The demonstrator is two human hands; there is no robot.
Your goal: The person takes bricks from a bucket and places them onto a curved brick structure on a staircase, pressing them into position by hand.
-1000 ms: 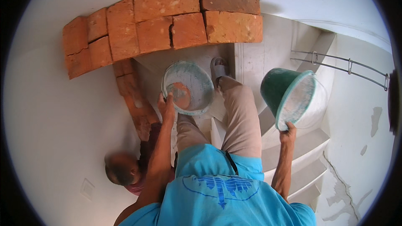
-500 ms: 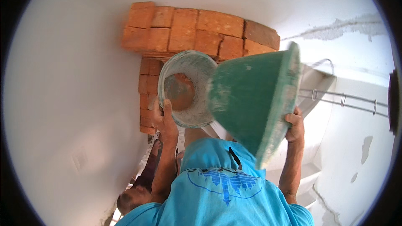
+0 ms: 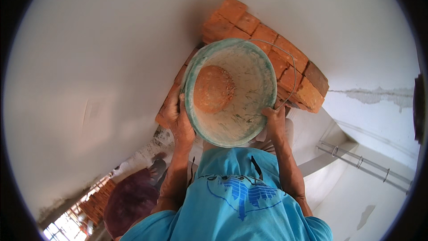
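Observation:
Both of my hands hold a round green bucket (image 3: 245,69) in front of my body, its open mouth facing up. Pale, dried residue streaks its inner wall, and the bottom looks orange-brown. My left hand (image 3: 178,118) is closed on the left side of the rim. On the lower right, my right hand (image 3: 275,118) grips the rim, near where the thin wire handle (image 3: 294,69) hangs outside. A second edge shows along the bucket's left side; whether another bucket is nested under it I cannot tell.
Stacked orange bricks (image 3: 263,35) stand beyond the bucket against the pale wall (image 3: 111,62). Another person in a dark red top (image 3: 131,201) is low on the left. At right, a metal bar frame (image 3: 361,163) sticks out beside a white ledge (image 3: 327,160).
Two separate buckets were held apart, one in each hand; now both hands are on one visible bucket. My right hand has moved left, and the view has turned relative to the bricks.

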